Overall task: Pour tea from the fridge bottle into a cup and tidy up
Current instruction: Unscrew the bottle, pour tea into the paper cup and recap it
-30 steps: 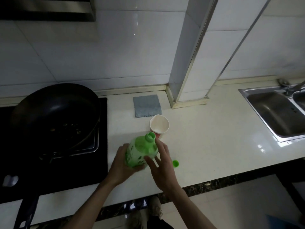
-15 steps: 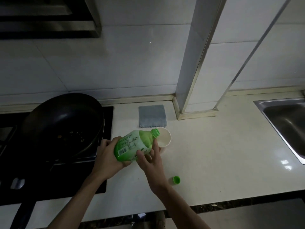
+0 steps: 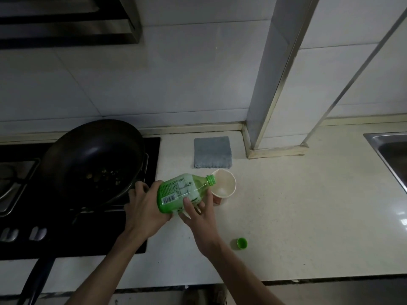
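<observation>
A green tea bottle [image 3: 180, 192] lies tilted almost flat, its open neck over the rim of a pale paper cup [image 3: 226, 183] on the white counter [image 3: 308, 216]. My left hand [image 3: 145, 208] grips the bottle's base from the left. Beneath and beside the bottle is my right hand [image 3: 202, 216]; its thumb and straight fingers touch the bottle's lower side, next to the cup's orange wall. The green cap [image 3: 242, 242] lies alone on the counter, right of my right wrist. I cannot make out any liquid in the cup.
A dark wok [image 3: 92, 157] sits on the black stove [image 3: 132, 236] just left of my left hand. A grey cloth [image 3: 212, 151] lies behind the cup by the wall. A tiled pillar [image 3: 264, 84] rises at the back, and a steel sink [image 3: 387, 148] is at the far right.
The bottle went from upright to nearly horizontal, its neck now over the cup's rim. Both hands stayed on it. The view moved closer and left, so the sink slid toward the edge.
</observation>
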Tool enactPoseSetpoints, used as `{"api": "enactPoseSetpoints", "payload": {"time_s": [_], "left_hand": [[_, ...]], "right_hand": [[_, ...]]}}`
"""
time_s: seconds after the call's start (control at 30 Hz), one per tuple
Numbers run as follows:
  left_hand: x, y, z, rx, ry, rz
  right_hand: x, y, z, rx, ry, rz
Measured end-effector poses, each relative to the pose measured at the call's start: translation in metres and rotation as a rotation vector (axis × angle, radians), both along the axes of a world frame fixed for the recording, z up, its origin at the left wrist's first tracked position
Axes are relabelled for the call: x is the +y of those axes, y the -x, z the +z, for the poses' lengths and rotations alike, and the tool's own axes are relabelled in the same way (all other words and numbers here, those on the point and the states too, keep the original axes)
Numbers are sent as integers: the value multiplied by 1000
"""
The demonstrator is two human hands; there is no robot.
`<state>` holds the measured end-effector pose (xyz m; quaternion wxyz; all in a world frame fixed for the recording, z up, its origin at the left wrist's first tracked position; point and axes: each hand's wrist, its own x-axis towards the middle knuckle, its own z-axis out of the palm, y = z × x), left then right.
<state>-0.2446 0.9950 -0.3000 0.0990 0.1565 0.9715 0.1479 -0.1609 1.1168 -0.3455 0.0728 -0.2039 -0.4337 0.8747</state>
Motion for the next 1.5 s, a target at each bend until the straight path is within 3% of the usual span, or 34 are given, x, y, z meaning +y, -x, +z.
{"api": "enactPoseSetpoints", "payload": {"time_s": [0.47, 1.5], "left_hand": [[7, -2, 9, 29, 89, 10], [4, -3, 27, 92, 166, 2]], "right_hand": [[7, 4, -7, 0, 124, 39], [0, 4, -2, 2, 156, 63]]}}
